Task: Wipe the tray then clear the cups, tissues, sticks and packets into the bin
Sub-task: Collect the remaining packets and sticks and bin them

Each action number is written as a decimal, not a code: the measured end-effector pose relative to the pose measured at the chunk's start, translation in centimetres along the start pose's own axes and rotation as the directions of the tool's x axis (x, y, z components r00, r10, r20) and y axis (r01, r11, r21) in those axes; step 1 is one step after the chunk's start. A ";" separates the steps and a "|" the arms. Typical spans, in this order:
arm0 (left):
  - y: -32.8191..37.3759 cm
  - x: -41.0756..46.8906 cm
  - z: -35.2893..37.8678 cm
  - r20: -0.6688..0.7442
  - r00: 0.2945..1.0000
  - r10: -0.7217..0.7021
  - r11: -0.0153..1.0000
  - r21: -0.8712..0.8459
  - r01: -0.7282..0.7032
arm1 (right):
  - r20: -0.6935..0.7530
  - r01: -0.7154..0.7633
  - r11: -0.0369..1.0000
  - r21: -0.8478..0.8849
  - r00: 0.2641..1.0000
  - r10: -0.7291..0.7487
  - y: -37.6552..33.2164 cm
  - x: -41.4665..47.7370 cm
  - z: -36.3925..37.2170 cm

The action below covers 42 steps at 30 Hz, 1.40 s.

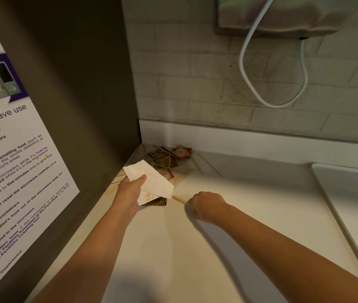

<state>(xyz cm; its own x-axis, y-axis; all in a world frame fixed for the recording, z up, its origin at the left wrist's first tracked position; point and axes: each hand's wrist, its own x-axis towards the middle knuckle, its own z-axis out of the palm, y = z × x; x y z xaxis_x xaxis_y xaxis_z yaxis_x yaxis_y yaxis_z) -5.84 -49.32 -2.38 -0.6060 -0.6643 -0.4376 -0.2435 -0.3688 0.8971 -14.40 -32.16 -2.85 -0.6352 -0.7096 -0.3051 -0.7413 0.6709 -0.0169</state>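
L hand (130,191) grips tissue (152,182) | R hand (208,206) pinching stick (180,200)

tissue (152,182): I'm holding it, showing white with brown stains
packets (167,157): lying brown and red behind my tissue
sticks (204,164): showing pale tan

**A shared office pantry**

You stand at a workplace kitchenette. The notice (14,154) on the dark cabinet side beside you gives rules for microwave use and names a Facilities team and a Front Desk. A pale counter (173,248) runs under a brick-pattern tiled wall (195,79), with used drink packets (167,156) and wooden stir sticks (208,165) in the corner.
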 end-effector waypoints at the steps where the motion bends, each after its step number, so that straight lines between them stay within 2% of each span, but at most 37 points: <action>1: 0.0 -0.1 0.1 0.005 1.000 0.001 1.000 0.001 -0.001 | 0.012 -0.001 1.000 -0.001 1.000 0.001 -0.1 0.0 0.1; 5: -0.2 -0.4 0.6 0.011 1.000 0.004 1.000 0.007 -0.004 | 0.040 -0.015 0.999 -0.039 0.999 0.017 -0.6 -0.3 0.1; 16: -0.6 -1.2 1.4 0.046 0.999 -0.019 0.999 -0.042 0.021 | 0.086 -0.021 0.999 0.034 0.996 0.018 -0.1 -0.9 -1.0; 23: -0.6 -1.3 1.3 0.039 0.999 0.004 1.000 -0.023 -0.003 | 0.119 -0.137 0.974 0.181 0.986 0.116 0.4 0.5 0.1; 28: -1.0 -1.6 1.8 0.054 0.997 -0.047 0.999 0.019 0.046 | 0.109 -0.050 0.949 0.310 0.994 0.016 2.5 0.3 -1.4; 34: -1.8 -2.5 4.4 0.123 0.989 -0.082 0.996 -0.025 0.086 | 0.086 0.006 0.747 0.664 0.993 -0.085 2.6 0.6 -4.1; 38: -2.1 -2.9 6.1 0.178 0.980 -0.084 0.993 -0.067 0.097 | 0.102 0.032 0.758 0.652 0.986 -0.129 1.1 1.7 -4.6; 42: -1.9 -3.1 6.9 0.255 0.956 -0.146 0.971 -0.150 0.189 | 0.097 0.031 0.814 0.580 0.990 -0.107 0.3 2.5 -4.0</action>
<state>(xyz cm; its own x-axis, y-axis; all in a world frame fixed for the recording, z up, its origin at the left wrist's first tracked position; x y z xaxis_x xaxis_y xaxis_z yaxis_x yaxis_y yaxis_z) -8.66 -42.06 -2.31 -0.7366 -0.4152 -0.5339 -0.2372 -0.5807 0.7788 -17.03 -34.60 0.17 -0.5282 -0.7528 -0.3926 -0.4971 0.6491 -0.5758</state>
